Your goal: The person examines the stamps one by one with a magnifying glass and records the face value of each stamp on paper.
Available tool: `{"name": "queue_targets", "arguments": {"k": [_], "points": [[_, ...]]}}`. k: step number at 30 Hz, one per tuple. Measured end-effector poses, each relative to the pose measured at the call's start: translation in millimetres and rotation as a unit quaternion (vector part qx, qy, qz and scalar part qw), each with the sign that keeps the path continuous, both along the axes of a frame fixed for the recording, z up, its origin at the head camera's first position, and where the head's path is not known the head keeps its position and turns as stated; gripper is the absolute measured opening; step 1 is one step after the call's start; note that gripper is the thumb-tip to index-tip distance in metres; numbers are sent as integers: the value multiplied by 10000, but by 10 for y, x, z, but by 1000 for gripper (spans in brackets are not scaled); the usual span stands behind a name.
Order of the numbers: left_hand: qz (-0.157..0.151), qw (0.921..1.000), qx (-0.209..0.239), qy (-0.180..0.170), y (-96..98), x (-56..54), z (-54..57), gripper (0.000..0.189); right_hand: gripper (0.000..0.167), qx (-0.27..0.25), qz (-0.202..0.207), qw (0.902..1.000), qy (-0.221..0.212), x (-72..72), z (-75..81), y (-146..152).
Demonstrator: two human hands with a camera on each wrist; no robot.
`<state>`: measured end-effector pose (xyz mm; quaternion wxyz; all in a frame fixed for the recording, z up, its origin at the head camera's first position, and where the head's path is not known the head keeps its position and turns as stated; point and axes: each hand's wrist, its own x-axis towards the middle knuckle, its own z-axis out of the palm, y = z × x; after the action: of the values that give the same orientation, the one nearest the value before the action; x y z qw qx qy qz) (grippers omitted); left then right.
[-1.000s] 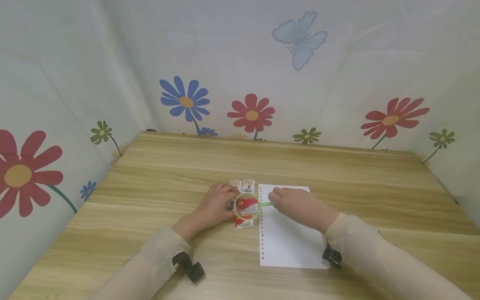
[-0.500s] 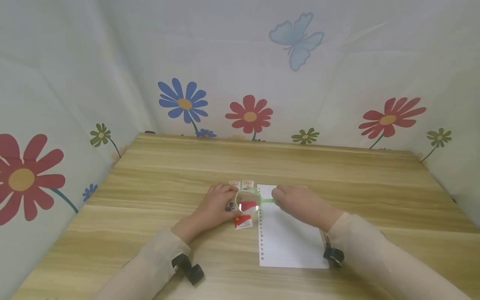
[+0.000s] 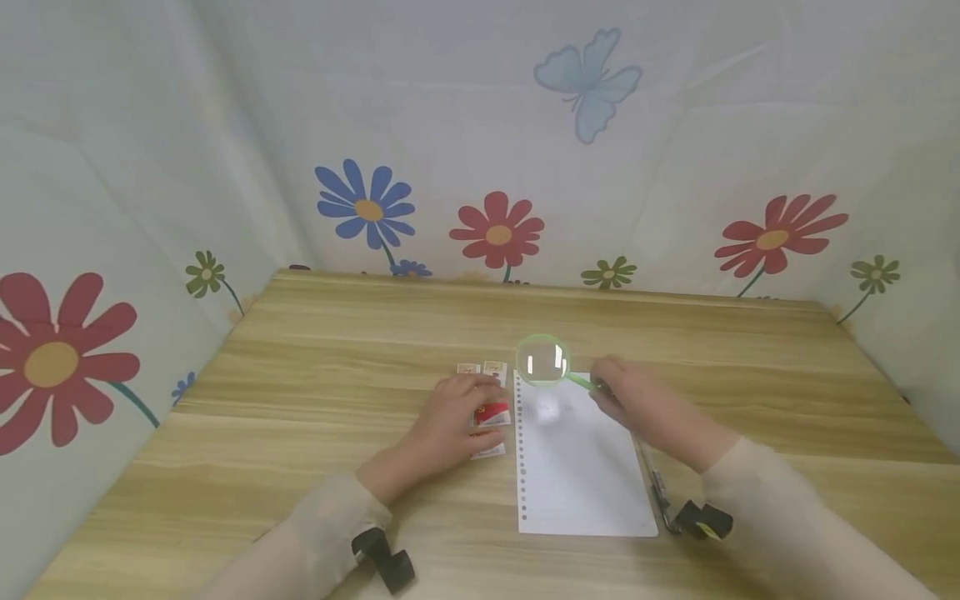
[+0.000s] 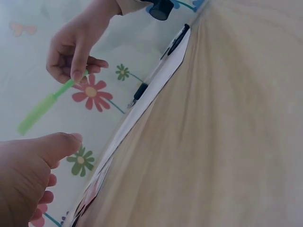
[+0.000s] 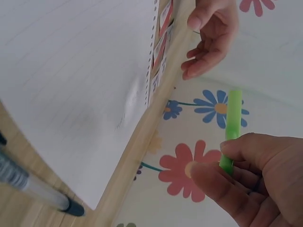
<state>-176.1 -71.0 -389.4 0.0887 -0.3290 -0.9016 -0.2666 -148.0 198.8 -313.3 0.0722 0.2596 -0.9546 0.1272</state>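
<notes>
My right hand (image 3: 637, 404) pinches the handle of a green-rimmed magnifying glass (image 3: 543, 360) between thumb and fingers. In the head view its round lens overlaps the top left corner of the white sheet, and both wrist views show it edge-on, raised off the table. My left hand (image 3: 453, 421) hovers with loosely spread fingers over several small stamp-like pictures (image 3: 492, 414), hiding part of them. Some of these are red and white, and the far ones are pale. Nothing sits between the left fingers in the right wrist view.
A white punched sheet of paper (image 3: 585, 492) lies right of the stamp-like pictures, with a bright light spot near its top. Along its right edge lies a pen (image 5: 42, 189). The wooden table (image 3: 360, 333) ends at a flower-printed curtain (image 3: 420, 108).
The magnifying glass has left the stamp-like pictures, lifted up and to the right with my right hand. My left hand has moved slightly right, now covering more of the pictures.
</notes>
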Motion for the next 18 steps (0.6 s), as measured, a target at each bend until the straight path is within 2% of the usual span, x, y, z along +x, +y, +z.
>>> {"name": "queue_targets", "arguments": {"k": [9, 18], "points": [[-74, 9999, 20, -124, 78, 64, -13, 47, 9, -542, -702, 9942, -602, 110, 50, 260], [-182, 9998, -34, -71, 102, 72, -43, 55, 12, -1181, -1230, 9777, -1228, 268, -8, 540]]}}
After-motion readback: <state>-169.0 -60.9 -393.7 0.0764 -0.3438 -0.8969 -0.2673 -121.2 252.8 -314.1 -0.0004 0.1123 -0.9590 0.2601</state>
